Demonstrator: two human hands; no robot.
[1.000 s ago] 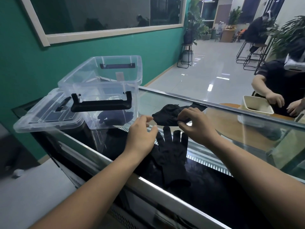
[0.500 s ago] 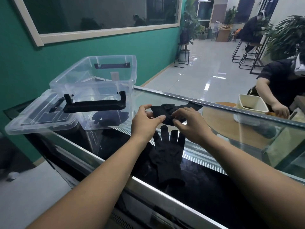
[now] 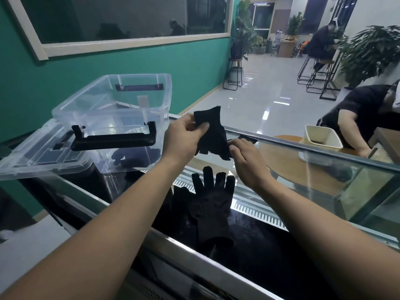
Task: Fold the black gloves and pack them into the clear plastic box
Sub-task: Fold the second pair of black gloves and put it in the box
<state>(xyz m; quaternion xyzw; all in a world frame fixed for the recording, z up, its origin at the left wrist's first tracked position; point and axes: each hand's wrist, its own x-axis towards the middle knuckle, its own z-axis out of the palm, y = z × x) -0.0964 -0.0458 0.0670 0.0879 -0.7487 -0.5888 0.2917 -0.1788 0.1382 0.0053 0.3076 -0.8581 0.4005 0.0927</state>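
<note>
Black glove [image 3: 213, 137] held up, L hand [image 3: 184, 139] pinching top, R hand [image 3: 246, 156] prob pinching bottom edge

Matt knit-cloth glove [image 3: 213, 135], clear glossy plastic box [image 3: 112, 109], glass/metal counter [image 3: 303, 187].

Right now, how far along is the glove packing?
Done: dark gloves already lie inside the clear plastic box. In hand: the left grip pinches the cuff of a black glove, and the right grip pinches its lower edge. Left: finish folding and pack it, then the flat glove on the counter; the lid lies beside the box.
</note>
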